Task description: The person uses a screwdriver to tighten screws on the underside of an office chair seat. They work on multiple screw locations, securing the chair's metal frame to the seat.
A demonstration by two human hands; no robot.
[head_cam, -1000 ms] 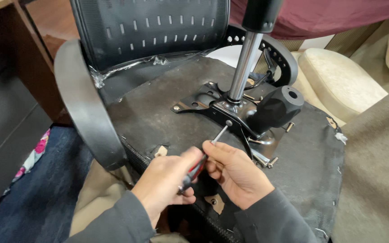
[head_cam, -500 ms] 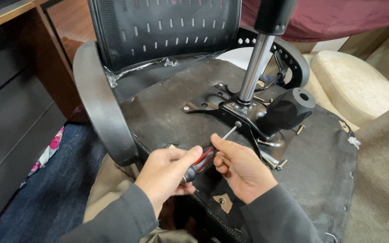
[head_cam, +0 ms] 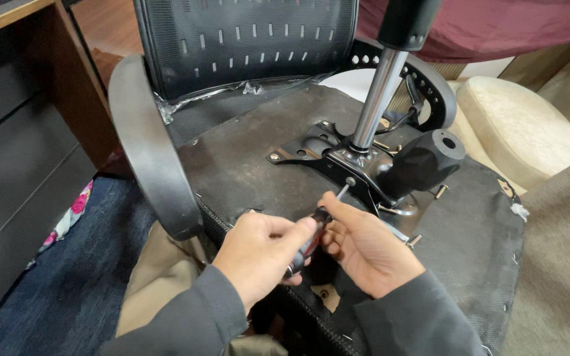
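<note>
An office chair lies upturned, its dark seat underside (head_cam: 258, 165) facing me. A black metal mechanism plate (head_cam: 311, 155) is fixed to it, with a chrome gas cylinder (head_cam: 376, 102) rising from its middle and a black knob (head_cam: 423, 161) to the right. My left hand (head_cam: 258, 254) is wrapped around the red and black handle of a screwdriver (head_cam: 313, 238). My right hand (head_cam: 364, 244) steadies the shaft from the other side. The tip rests on a screw (head_cam: 349, 181) at the plate's near edge.
A black armrest (head_cam: 146, 145) curves along the left, the mesh backrest (head_cam: 245, 39) stands behind. A dark wooden desk (head_cam: 28, 118) sits at the left, a cream cushion (head_cam: 522, 125) at the right, a maroon cloth (head_cam: 496, 26) at the back. Blue fabric covers the floor.
Both hands stay on the screwdriver at the same screw; the view has shifted a little, so the chair sits further right and higher in frame.
</note>
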